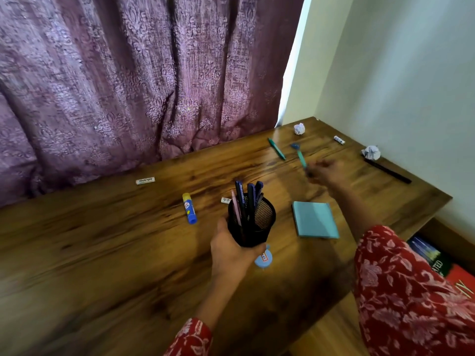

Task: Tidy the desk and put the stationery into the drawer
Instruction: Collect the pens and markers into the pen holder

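Observation:
My left hand [231,250] grips a black mesh pen holder [253,222] above the wooden desk [102,240]; several dark blue pens and a pink one stand in it. My right hand [327,173], blurred, is at the lower end of a teal pen [301,158] at the far right; whether its fingers hold the pen is unclear. Another green pen [276,148] lies just left of it. A blue and yellow glue stick [189,208], a white eraser [145,180], a small white item [225,200], a blue sticky-note pad [314,219] and a round blue tape dispenser [263,258] lie on the desk.
Two crumpled paper balls [299,129] [371,152], a small white tube [339,140] and a long black pen [388,171] lie near the desk's far right corner. A purple curtain [128,86] hangs behind the desk. Books [437,263] sit below the desk's right edge.

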